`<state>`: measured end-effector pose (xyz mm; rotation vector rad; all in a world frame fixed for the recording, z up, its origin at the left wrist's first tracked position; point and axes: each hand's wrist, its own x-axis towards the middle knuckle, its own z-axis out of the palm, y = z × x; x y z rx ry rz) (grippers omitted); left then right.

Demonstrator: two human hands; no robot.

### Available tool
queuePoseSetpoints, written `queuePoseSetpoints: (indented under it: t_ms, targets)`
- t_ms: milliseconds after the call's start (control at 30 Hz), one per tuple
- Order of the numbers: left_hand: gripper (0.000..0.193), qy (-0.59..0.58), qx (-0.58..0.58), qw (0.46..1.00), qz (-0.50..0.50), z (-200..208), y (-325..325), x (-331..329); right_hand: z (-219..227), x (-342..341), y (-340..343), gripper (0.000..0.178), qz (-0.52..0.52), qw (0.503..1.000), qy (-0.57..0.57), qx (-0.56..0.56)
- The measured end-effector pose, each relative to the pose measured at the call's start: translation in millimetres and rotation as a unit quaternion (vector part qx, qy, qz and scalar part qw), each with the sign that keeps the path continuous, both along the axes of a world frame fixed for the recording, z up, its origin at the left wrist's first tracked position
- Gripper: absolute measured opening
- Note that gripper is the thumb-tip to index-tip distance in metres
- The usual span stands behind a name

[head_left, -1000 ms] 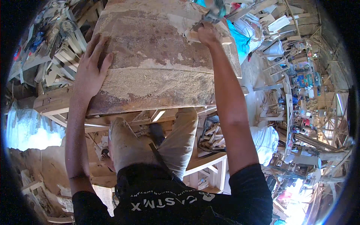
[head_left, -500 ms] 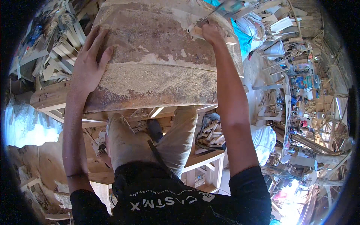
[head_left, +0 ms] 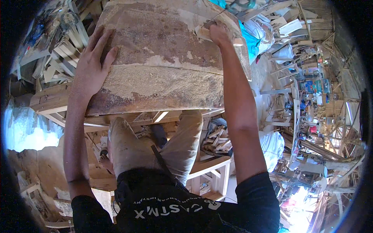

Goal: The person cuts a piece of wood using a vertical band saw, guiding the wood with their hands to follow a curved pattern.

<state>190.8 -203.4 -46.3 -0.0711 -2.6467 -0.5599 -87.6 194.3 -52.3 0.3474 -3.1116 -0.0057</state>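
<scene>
My left hand [head_left: 93, 68] lies flat on the left side of a worn wooden bench top [head_left: 163, 42], its fingers stretched out and thumb apart. Toward the far right of the same top, my right hand [head_left: 220, 35] is closed on a small pale piece of wood [head_left: 203, 32], which shows to the left of the fingers. Another pale wood end [head_left: 238, 41] sticks out right of the wrist. Just beyond the hand runs a thin dark strip [head_left: 216, 16], like a blade, toward a blurred greenish object [head_left: 239, 6]. The fingertips' exact hold is hidden.
Sawdust [head_left: 155, 83] coats the near part of the top. Wood offcuts [head_left: 66, 50] are heaped at the left. Right of the bench lie a turquoise sheet [head_left: 250, 40] and white sacks [head_left: 264, 29]. Under it are more wood scraps [head_left: 217, 138] and a wooden frame [head_left: 211, 174].
The blurred greenish object at the far right has shifted slightly. Both hands keep their places on the bench; the whole view has moved a little.
</scene>
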Motion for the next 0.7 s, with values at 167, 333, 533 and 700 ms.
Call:
queuePoseSetpoints:
  t_ms: [167, 333, 533, 700]
  targets:
    - [0.057, 0.011, 0.0, 1.0, -0.008, -5.5, 2.0, -4.2, 7.0, 6.6, -1.9, 0.061, -0.095, 0.994, 0.035, -0.041]
    - [0.056, 0.014, 0.029, 0.999, -0.019, -0.1, 12.4, -5.0, 15.0, 5.3, 12.6, 0.063, -0.082, 0.996, 0.025, -0.026]
    - [0.053, 0.002, 0.038, 0.999, -0.022, 4.7, 17.3, -7.6, -5.3, -8.9, 33.5, 0.058, -0.118, 0.989, 0.06, -0.066]
    - [0.057, 0.001, 0.014, 1.0, 0.009, -3.0, 4.9, -1.3, 23.7, 25.3, -12.4, 0.057, -0.067, 0.991, 0.026, -0.115]
